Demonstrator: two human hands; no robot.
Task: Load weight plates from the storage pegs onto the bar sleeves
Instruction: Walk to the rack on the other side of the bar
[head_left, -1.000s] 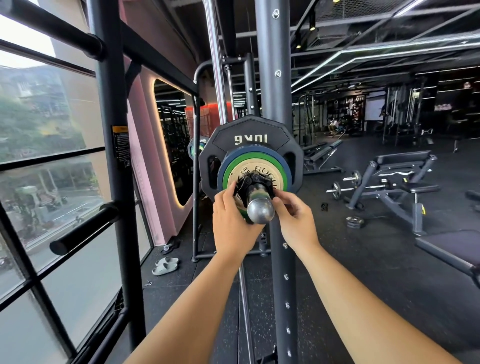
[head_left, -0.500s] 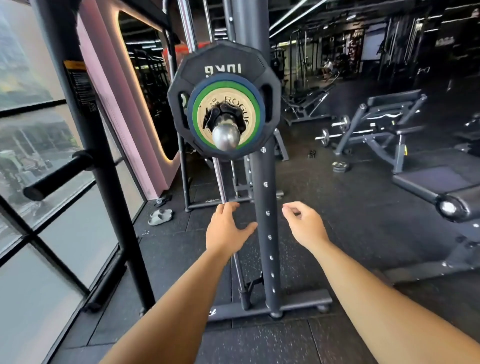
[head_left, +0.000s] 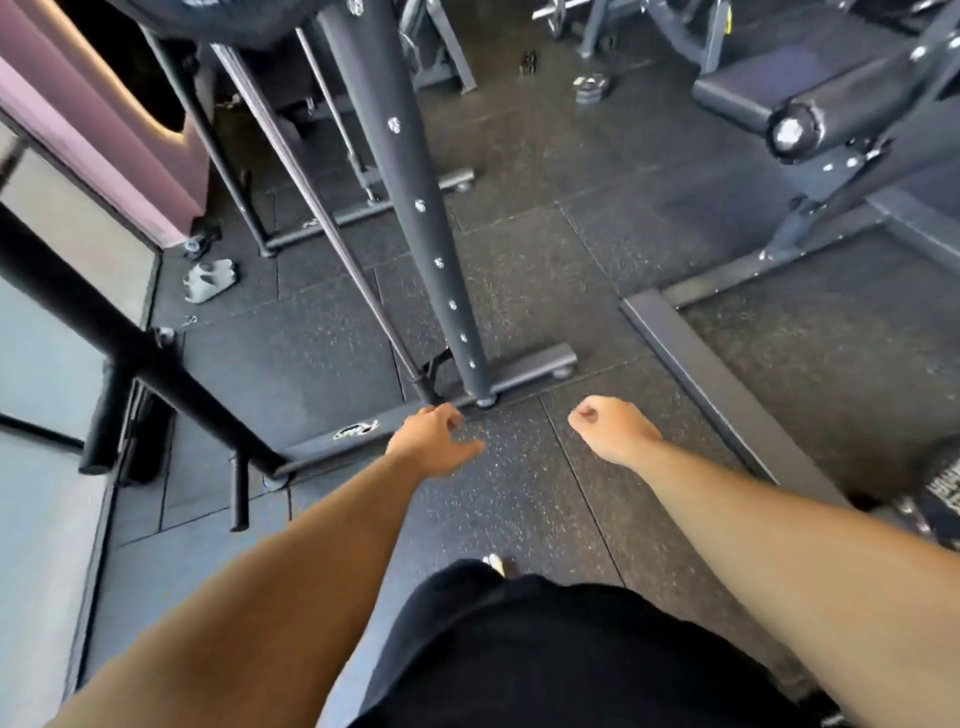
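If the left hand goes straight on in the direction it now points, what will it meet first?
Most likely the lower end of the slanted rod, where it meets the floor bar, just ahead of the left hand. Depth is unclear; the hand may be well above them.

Both hands off the sleeve end, left hand (head_left: 434, 441) lowered over the floor (head_left: 519, 493) with fingers loose, right hand (head_left: 610, 428) lowered and curled on nothing, view tipped downward, plates (head_left: 218, 21) reduced to a dark edge at top.
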